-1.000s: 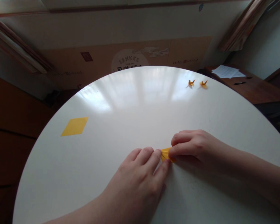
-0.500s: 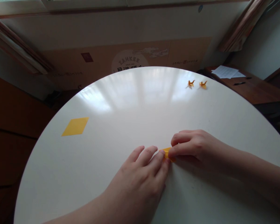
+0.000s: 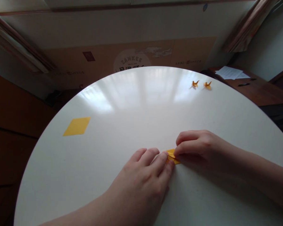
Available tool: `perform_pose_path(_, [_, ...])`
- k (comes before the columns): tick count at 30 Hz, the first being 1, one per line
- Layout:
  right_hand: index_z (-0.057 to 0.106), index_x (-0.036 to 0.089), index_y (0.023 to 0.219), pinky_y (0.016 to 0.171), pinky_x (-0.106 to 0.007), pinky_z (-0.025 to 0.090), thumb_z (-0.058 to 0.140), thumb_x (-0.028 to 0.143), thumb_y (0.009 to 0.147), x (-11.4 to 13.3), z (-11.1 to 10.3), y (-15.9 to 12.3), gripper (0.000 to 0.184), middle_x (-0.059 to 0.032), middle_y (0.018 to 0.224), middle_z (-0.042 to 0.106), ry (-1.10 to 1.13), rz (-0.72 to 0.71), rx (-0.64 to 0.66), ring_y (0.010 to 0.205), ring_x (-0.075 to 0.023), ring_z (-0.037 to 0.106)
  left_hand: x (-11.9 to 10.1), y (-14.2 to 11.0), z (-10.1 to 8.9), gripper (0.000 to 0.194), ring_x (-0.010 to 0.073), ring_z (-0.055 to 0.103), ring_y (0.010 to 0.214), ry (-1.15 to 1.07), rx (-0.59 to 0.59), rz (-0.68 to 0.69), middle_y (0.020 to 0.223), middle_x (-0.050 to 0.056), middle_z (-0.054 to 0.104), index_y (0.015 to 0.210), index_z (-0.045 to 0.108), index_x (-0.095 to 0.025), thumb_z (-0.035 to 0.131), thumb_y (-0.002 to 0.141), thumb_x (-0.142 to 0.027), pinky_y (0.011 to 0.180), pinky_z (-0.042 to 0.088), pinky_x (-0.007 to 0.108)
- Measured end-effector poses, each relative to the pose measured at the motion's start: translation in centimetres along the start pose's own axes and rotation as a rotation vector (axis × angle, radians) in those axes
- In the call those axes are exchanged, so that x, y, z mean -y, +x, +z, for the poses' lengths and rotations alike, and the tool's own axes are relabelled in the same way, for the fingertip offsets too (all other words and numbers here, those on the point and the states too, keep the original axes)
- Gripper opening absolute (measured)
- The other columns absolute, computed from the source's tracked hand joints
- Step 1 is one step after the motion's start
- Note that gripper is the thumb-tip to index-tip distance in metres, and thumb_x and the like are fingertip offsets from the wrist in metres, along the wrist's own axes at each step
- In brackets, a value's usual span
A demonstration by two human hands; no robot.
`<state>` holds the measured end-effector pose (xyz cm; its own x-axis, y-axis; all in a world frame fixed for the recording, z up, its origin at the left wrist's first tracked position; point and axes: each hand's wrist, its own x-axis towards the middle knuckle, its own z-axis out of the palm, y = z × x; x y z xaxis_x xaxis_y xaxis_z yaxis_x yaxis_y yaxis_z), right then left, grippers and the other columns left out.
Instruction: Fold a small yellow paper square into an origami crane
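Note:
A small piece of folded yellow origami paper (image 3: pixel 171 153) lies on the white table between my two hands. My left hand (image 3: pixel 143 175) holds it down from the left, with the index fingertip and thumb on the paper and the other fingers stretched over the tabletop. From the right, my right hand (image 3: pixel 200 146) pinches the paper's right side, where a flap is partly lifted. The thumb of that hand is mostly hidden behind its curled fingers. My fingers cover part of the folds.
A flat yellow paper sheet (image 3: pixel 77 126) lies on the round white table (image 3: pixel 132 125) at the left. Two small folded paper cranes, a left one (image 3: pixel 195 84) and a right one (image 3: pixel 207 85), stand near the far right edge. Beyond is a brown desk (image 3: pixel 257 91) with white papers (image 3: pixel 231 72).
My right hand has shifted slightly, and more of the folded paper now shows between my hands, with its flap clearer. My left hand stays on the paper. The view has moved a little.

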<state>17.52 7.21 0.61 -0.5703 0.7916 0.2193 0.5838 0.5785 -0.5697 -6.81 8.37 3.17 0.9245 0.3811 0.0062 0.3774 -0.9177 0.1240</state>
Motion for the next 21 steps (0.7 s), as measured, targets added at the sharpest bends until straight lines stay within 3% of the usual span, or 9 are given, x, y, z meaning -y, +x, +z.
perform_pose_path(10, [0.073,0.022,0.101,0.067,-0.026,0.046,0.054,0.019,0.096,-0.06,0.07,0.09,0.019,-0.0062,0.092,0.069,-0.173,-0.108,0.023,0.076,-0.0156,0.063,-0.39,-0.19,0.30,0.036,0.0273,0.054,0.118,0.016,-0.027,-0.025,0.128,0.012,0.063,0.132,0.058,-0.017,0.048,0.098,-0.024,0.100,0.044,0.043])
perform_pose_path(21, [0.072,0.023,0.107,0.069,-0.026,0.046,0.053,0.017,0.096,0.51,-0.10,0.24,0.022,-0.0057,0.091,0.069,-0.211,-0.080,0.070,0.075,-0.0160,0.063,-0.16,-0.40,0.50,0.039,0.0277,0.050,0.128,0.043,-0.044,0.010,0.138,0.010,0.059,0.136,0.056,-0.017,0.048,0.099,-0.026,0.105,0.040,0.042])
